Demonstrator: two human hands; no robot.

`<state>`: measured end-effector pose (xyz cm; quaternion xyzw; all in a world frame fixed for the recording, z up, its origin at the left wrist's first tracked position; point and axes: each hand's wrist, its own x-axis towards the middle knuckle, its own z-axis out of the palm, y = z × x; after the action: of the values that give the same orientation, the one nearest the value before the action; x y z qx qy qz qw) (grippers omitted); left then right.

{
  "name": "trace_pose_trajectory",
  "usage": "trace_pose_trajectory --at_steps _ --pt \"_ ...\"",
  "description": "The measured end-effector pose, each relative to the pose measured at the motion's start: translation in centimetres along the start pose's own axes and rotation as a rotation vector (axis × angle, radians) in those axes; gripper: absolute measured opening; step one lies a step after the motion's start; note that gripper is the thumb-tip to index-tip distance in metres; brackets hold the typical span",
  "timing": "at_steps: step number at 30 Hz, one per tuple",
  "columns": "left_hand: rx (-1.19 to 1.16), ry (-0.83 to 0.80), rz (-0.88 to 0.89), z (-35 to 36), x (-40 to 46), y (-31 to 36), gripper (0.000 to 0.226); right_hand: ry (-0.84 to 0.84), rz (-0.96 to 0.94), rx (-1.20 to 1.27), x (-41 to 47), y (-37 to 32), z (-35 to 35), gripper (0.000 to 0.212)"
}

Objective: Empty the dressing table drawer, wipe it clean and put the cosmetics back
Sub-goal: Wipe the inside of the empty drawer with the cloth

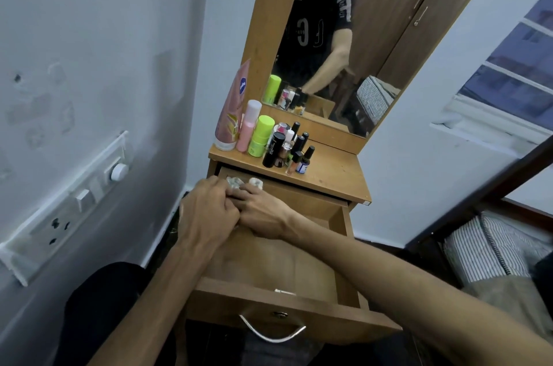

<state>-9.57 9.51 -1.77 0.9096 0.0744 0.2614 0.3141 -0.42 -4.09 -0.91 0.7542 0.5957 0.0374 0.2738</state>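
You can read one brand mark: a blue round NIVEA-style logo on the tall pink tube [232, 108] at the back left of the tabletop. In the mirror [344, 36], your black shirt shows large mirrored characters, unreadable. Bottle labels are too small.

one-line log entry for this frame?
stage: wiping | drawer: open | left hand + right hand: on crumpled wipe, back corner | cosmetics: on tabletop
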Motion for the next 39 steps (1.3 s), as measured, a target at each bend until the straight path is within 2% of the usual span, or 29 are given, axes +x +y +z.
trace_pose_trajectory --at_steps 3,6,8,15,19,21,25,29,33,35,37,39 --pt "0.000 -0.035 0.090 0.5 0.0 0.1 0.011 -0.051 0.038 0.070 -0.9 1.0 2.1 0.056" --pt "0.013 -0.075 0.158 0.9 0.1 0.1 0.011 -0.017 0.094 0.094 -2.4 1.2 3.4 0.070" --pt "0.007 -0.113 0.162 1.0 0.1 0.0 0.012 -0.043 0.142 0.048 -3.8 0.8 3.9 0.073" --pt "0.007 -0.169 0.140 0.9 -0.1 -0.3 0.013 -0.442 0.356 -0.181 -12.7 1.0 4.7 0.071" --pt "0.009 -0.183 0.149 0.6 -0.1 -0.3 0.015 -0.505 0.478 -0.181 -14.5 0.1 3.8 0.060" --pt "0.001 -0.194 0.151 0.4 -0.1 -0.2 0.015 -0.594 0.523 -0.161 -13.5 -0.5 2.6 0.050" --pt "-0.014 -0.188 0.143 0.0 -0.2 -0.2 0.016 -0.715 0.522 -0.089 -13.2 -2.5 0.6 0.034" --pt "-0.022 -0.188 0.138 -0.1 -0.2 0.1 0.016 -0.847 0.433 0.032 -13.6 -4.2 -2.0 0.036" --pt "-0.062 -0.157 0.116 0.0 -0.2 0.1 0.015 -0.837 0.448 0.360 -13.5 -2.9 -5.2 0.029" --pt "-0.102 -0.093 0.073 -0.1 -0.1 0.1 0.016 -0.803 0.487 0.631 -13.0 -1.0 -6.9 0.029" --pt "-0.136 0.003 -0.007 -0.2 0.1 0.1 0.017 -0.585 0.593 0.935 -12.2 0.4 -7.6 0.021" --pt "-0.174 0.081 -0.132 -0.4 0.2 0.3 0.020 -0.149 0.820 1.129 -11.1 0.4 -6.9 0.020"
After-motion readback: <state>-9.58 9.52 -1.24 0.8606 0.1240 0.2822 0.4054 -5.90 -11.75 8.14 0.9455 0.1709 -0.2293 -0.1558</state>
